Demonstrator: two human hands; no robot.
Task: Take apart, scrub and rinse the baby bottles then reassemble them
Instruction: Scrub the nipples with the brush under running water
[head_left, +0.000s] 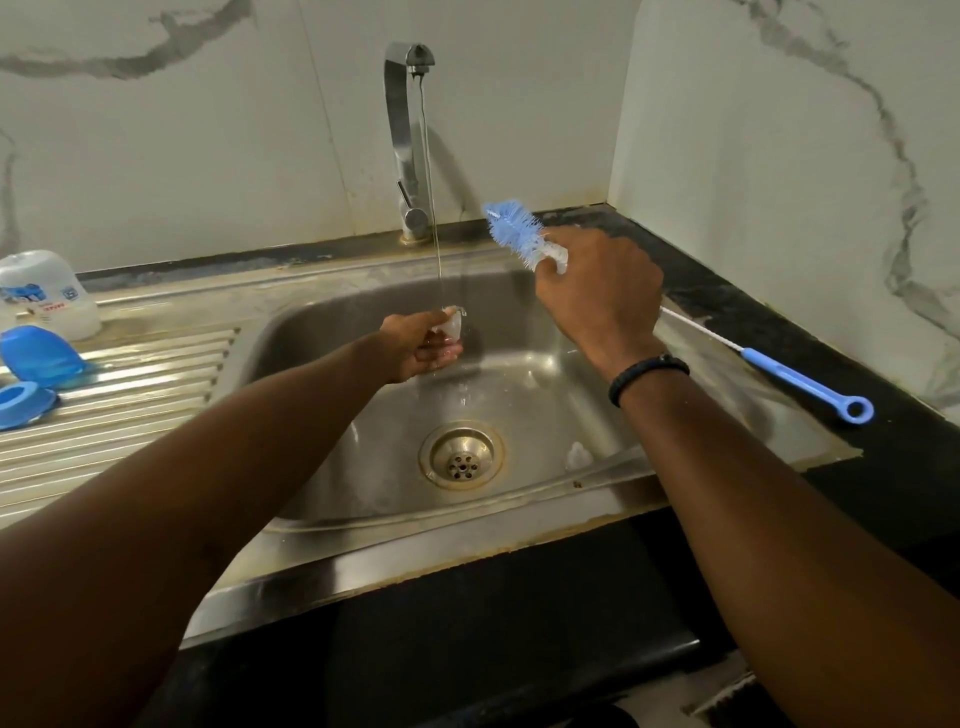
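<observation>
One clear teat (451, 325) pinched in left hand (415, 347) under tap (410, 140) stream, mid-sink (519, 525): rinsing step. Right hand (597, 291) curled round bottle brush (514, 228), raised right of stream. Bottle (44, 291), blue cap (39, 356), ring (23, 402) on left drainboard. Next: turning teat through the water, then setting down

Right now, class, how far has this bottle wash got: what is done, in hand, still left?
Done: the bottle stands apart from its blue cap and blue ring on the drainboard. In hand: the left hand holds a clear teat under running water; the right hand grips the brush. Left: reassembly.
</observation>
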